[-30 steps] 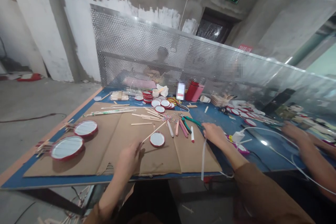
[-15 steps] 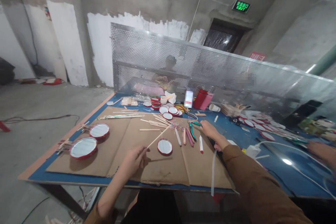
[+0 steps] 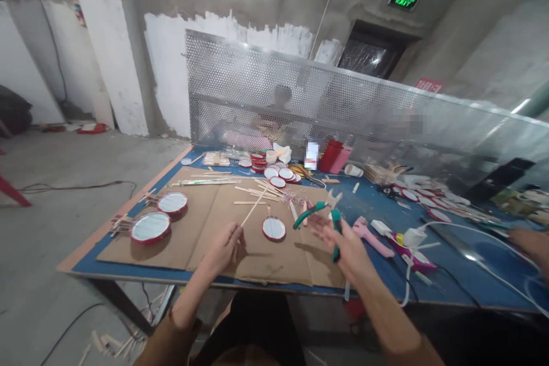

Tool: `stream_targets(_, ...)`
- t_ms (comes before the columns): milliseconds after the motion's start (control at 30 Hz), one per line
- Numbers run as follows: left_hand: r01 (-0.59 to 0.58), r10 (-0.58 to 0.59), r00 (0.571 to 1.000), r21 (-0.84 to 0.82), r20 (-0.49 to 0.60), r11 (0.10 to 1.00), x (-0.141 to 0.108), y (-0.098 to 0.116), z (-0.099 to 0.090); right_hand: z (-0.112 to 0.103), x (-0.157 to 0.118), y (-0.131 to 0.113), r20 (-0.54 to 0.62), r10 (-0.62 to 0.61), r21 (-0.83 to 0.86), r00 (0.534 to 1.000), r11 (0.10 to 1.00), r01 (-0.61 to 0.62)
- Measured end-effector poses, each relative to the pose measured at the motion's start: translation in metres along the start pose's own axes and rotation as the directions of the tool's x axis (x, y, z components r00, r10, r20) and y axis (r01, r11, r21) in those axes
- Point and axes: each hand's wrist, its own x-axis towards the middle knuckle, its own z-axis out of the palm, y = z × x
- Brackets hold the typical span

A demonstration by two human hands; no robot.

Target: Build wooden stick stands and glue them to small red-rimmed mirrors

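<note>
My left hand [image 3: 223,245] pinches the lower end of a thin wooden stick [image 3: 254,206], which slants up to the right over the cardboard sheet [image 3: 214,266]. My right hand [image 3: 343,240] is around a pair of pliers [image 3: 334,199] with teal handles; the handles are spread and the jaws point up and away. Between the hands a small round drum [image 3: 273,228] with a white face and red rim lies on the cardboard, a short stick at its top edge. Behind it are several flat wooden sticks [image 3: 249,202].
Two larger drums [image 3: 151,227] with wooden sticks lie at the left. More drums [image 3: 278,182] are piled at the back, near a phone [image 3: 311,155]. A pink glue gun [image 3: 373,237] and a power strip [image 3: 414,257] with cables lie right. Another person's hand [image 3: 529,240] shows at far right.
My right hand has picked the pliers up off the table and brought them nearer to me. The pink glue gun is now uncovered. My left hand still holds the stick.
</note>
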Motion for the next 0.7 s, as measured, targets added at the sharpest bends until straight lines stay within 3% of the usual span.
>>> stream_targets(167,0.019,-0.013,0.997,0.082,-0.072,0.996,-0.001,-0.005,0.008,0.070,-0.061,0.033,0.065,0.033,0.163,0.997,0.986,-0.043)
stream_targets(367,-0.040,0.066,0.985,0.163,-0.159,0.986,-0.005,-0.001,-0.001,0.147,-0.068,0.041,0.104,0.033,0.402,0.994,0.913,-0.072)
stream_targets(500,-0.047,0.079,0.984,0.195,-0.161,0.980,-0.006,-0.001,-0.007,0.166,-0.061,0.051,0.115,0.009,0.540,0.993,0.839,-0.070)
stream_targets(700,-0.067,0.069,0.998,0.175,-0.004,0.982,-0.008,0.000,-0.013,0.161,-0.064,0.066,0.015,0.067,0.433,0.998,0.899,-0.067)
